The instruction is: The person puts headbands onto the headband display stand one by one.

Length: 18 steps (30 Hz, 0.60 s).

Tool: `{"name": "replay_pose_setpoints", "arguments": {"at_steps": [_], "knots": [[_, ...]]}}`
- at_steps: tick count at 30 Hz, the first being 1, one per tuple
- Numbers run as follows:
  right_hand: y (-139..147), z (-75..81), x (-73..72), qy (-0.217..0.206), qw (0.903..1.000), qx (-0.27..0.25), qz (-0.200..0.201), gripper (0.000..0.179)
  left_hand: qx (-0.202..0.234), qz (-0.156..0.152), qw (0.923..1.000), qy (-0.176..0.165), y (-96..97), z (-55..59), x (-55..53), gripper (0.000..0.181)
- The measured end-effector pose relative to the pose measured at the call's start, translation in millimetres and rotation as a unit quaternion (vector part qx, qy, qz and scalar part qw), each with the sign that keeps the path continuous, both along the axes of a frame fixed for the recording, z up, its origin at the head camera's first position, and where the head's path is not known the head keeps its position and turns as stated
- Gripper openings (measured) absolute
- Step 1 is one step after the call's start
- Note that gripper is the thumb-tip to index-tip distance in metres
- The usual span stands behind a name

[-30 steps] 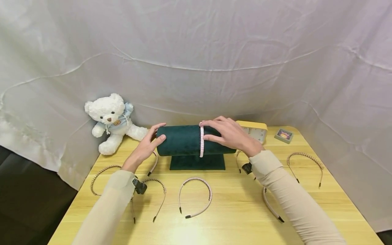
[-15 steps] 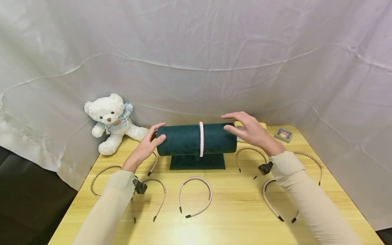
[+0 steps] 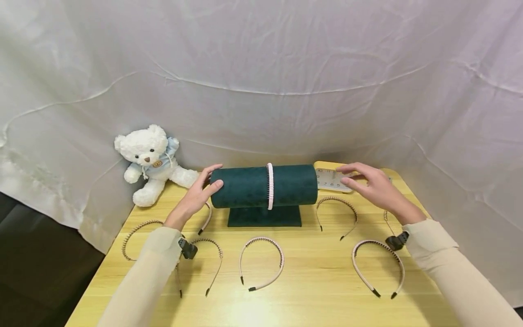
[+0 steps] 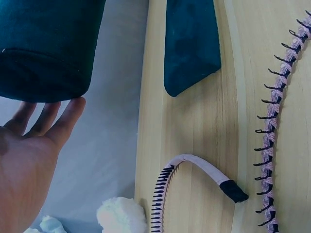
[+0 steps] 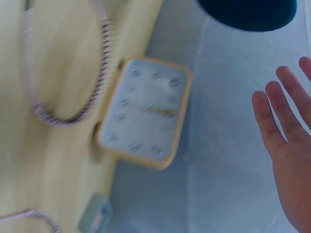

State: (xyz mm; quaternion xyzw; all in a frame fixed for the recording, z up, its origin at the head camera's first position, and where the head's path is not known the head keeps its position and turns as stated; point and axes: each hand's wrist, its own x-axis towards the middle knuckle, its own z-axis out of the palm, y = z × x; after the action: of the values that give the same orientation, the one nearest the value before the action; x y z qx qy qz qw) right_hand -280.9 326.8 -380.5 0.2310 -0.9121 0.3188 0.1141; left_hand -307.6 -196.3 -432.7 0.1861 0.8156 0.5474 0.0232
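Note:
A dark green velvet headband stand (image 3: 241,187) has a horizontal roll on a flat base. A pale pink headband (image 3: 270,186) sits around the middle of the roll. At the roll's left end, my left hand (image 3: 196,195) touches it with thumb and fingers; the left wrist view shows extended fingers (image 4: 67,124) against the end. My right hand (image 3: 377,187) hovers right of the stand, in front of the yellow clock (image 3: 332,178), holding nothing. Its fingers (image 5: 265,116) look straight and apart in the right wrist view.
On the wooden table (image 3: 310,290) lie several headbands: one pink at front centre (image 3: 281,259), another pink at front right (image 3: 356,263), a braided one (image 3: 337,198) beside the stand, more at left. A white teddy bear (image 3: 143,145) sits back left. Curtains enclose the table.
My right hand has let go of the pink headband on the roll and moved right, past the clock. My left hand keeps its place at the roll's left end.

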Motion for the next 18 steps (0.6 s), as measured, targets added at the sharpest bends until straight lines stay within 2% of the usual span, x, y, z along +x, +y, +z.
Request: {"name": "replay_pose_setpoints", "arguments": {"at_steps": [5, 11, 18], "knots": [[29.2, -17.7, 13.0, -0.045, 0.9989, -0.013, 0.002, 0.032, 0.004, 0.001, 1.0000, 0.002, -0.3, 0.1, 0.9, 0.060], [59.2, -43.2, 27.9, -0.058, 0.9983, 0.006, 0.007, 0.028, 0.004, 0.001, 1.0000, 0.003, -1.7, -1.4, 0.4, 0.059], [79.1, -74.3, 45.0, -0.078, 0.9968, 0.015, 0.012, 0.022, 0.001, -0.001, 1.0000, 0.005, -0.9, -1.2, -1.5, 0.060]]}}
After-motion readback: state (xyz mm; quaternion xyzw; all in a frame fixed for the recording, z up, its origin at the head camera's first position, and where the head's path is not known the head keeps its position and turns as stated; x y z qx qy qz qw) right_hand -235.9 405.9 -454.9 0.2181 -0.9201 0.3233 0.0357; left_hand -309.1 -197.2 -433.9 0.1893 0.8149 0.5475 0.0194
